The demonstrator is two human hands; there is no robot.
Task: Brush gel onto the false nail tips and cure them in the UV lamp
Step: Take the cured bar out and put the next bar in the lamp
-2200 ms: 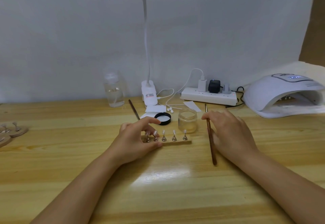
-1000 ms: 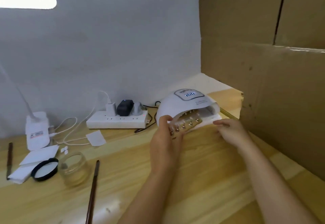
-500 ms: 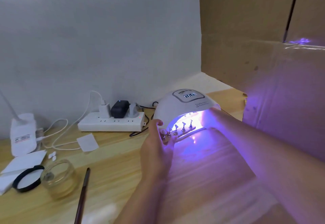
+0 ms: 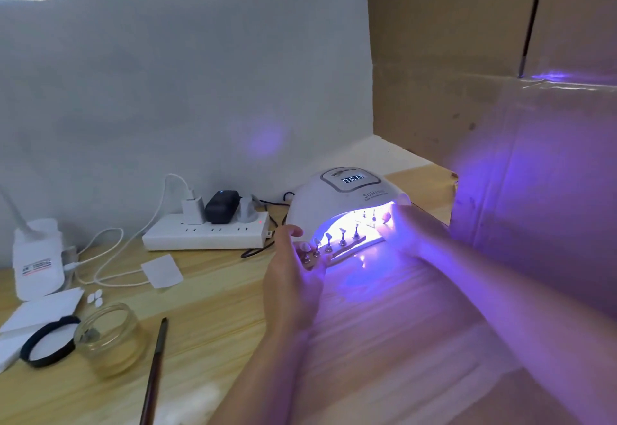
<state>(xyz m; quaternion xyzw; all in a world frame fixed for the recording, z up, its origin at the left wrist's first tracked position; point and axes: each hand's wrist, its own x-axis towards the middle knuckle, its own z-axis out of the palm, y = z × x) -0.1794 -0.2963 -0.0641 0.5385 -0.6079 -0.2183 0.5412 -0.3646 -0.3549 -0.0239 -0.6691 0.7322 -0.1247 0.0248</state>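
The white UV lamp (image 4: 337, 200) stands at the back right of the wooden desk, glowing violet inside, its display lit. A wooden strip (image 4: 347, 248) carrying several false nail tips on metal stands lies half inside the lamp's mouth. My left hand (image 4: 293, 277) grips the strip's near end, thumb up against the lamp's shell. My right hand (image 4: 405, 234) reaches into the lamp's opening at the strip's far end; its fingertips are washed out by the glow. The gel jar (image 4: 107, 337) and the brush (image 4: 155, 368) lie on the desk at the lower left.
A cardboard wall (image 4: 500, 90) closes off the right side. A power strip (image 4: 207, 232) with plugs and cables lies left of the lamp. The desk lamp's base (image 4: 38, 257), white papers (image 4: 162, 271) and a black jar lid (image 4: 48, 344) sit at the far left.
Both hands have carried the strip from the desk's middle to the lamp and pushed it into the opening; the violet light came on. In the last half second it slid slightly deeper.
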